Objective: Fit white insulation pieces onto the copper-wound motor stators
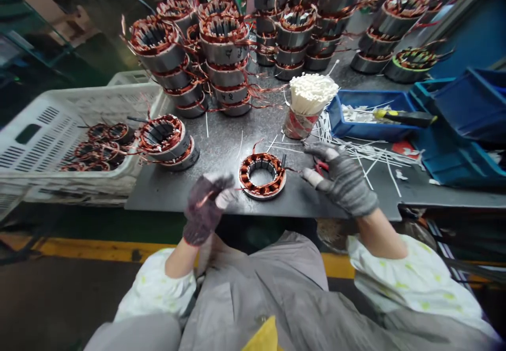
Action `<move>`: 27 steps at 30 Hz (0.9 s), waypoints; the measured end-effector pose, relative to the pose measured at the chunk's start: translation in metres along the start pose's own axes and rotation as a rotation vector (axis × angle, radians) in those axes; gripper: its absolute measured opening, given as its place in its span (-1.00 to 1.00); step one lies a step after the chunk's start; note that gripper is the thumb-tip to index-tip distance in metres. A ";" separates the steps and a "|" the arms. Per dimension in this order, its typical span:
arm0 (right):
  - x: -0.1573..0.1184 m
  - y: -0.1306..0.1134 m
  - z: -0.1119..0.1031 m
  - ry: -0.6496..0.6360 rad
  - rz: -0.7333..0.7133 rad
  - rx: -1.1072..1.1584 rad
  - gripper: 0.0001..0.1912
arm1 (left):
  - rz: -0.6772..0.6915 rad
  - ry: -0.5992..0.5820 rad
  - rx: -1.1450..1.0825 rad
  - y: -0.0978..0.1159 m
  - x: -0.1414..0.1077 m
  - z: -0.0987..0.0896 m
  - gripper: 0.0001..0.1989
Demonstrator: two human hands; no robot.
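Observation:
A ring-shaped stator [281,186] with copper windings lies flat near the table's front edge, between my hands. My left hand [207,203], in a dark glove with pale fingertips, is closed on a copper wire [204,200] just left of the stator. Some motion blur softens those fingers. To the right, my right hand [346,182] wears a grey glove, with thumb and forefinger apart. A small red-handled tool [321,165] shows between them; whether it touches the glove is unclear. A dark-tipped lead runs from the stator toward the right thumb.
Stacked stators [227,53] stand along the back, and a shorter stack [185,156] sits left. A cup [298,123] holds white sticks; loose strips [371,153] lie beside it. Blue bins [371,129] are at right, a white crate [59,103] with wound parts at left.

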State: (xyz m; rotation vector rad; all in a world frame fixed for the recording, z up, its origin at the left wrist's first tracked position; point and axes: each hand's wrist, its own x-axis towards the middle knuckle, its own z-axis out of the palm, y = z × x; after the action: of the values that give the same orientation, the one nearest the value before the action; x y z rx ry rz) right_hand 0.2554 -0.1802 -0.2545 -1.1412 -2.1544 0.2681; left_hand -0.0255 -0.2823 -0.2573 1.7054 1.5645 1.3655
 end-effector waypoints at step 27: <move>0.209 0.087 -0.025 0.453 0.416 0.624 -0.84 | 0.659 -0.246 0.699 0.009 0.015 0.023 -0.73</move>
State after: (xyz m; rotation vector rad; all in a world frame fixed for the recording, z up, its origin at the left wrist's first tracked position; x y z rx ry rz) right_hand 0.2477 0.0346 -0.1782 -1.1220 -1.2880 0.7308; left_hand -0.0028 -0.2641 -0.2538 2.8772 1.4863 0.8172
